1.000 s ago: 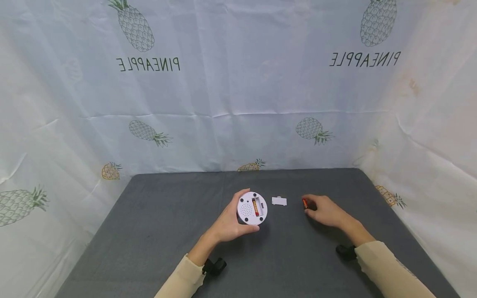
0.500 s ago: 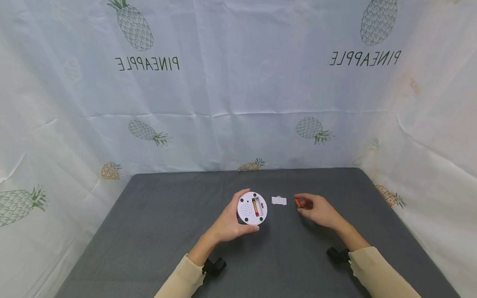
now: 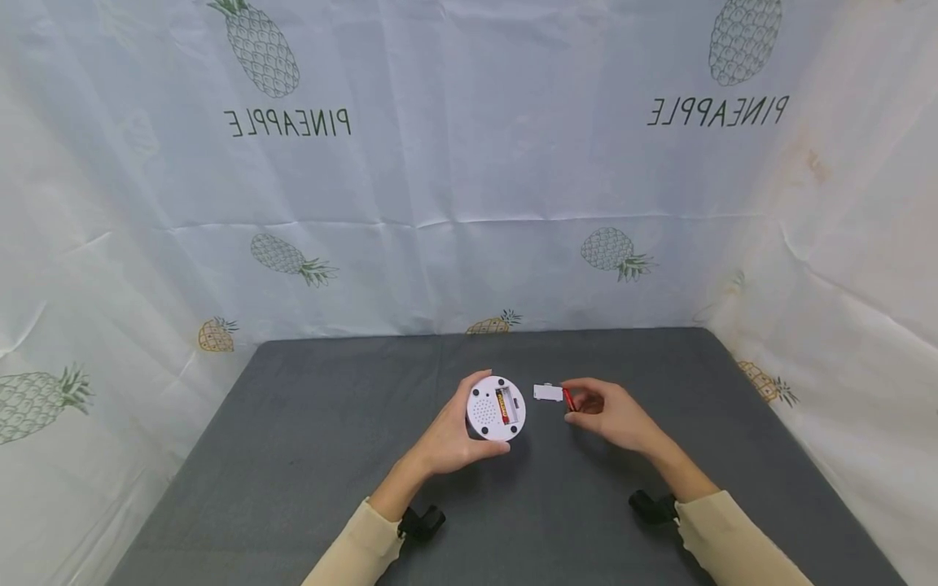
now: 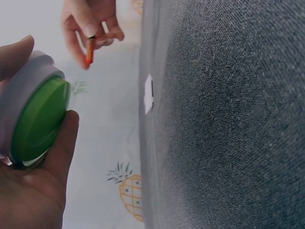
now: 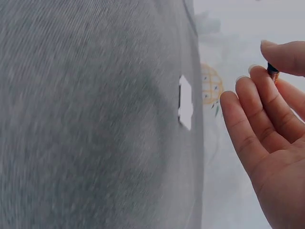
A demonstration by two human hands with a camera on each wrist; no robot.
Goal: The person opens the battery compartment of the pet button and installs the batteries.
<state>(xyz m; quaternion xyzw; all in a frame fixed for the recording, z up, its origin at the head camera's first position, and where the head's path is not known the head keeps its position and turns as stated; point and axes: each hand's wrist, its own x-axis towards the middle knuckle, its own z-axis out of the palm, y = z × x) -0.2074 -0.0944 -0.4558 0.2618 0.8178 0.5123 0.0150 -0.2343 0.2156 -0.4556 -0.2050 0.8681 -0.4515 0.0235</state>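
Observation:
My left hand (image 3: 449,435) grips a round white device (image 3: 484,413) by its edge, its underside facing up toward the head camera. That underside has dark round feet, a patch of small holes and an uncovered battery compartment with one orange battery (image 3: 502,406) lying in its left side. In the left wrist view the device's other face is a green dome (image 4: 40,119). My right hand (image 3: 615,415) pinches a second battery (image 3: 569,400), red-orange with a dark end, between thumb and fingers, to the right of the device and raised above the table.
A small white battery cover (image 3: 547,392) lies on the dark grey cloth-covered table (image 3: 330,456), between the two hands. White curtains (image 3: 469,163) printed with pineapples surround the table at the back and sides.
My right hand has moved left with its battery, from well right of the cover to right beside it in the head view. The left hand and the device have stayed in place.

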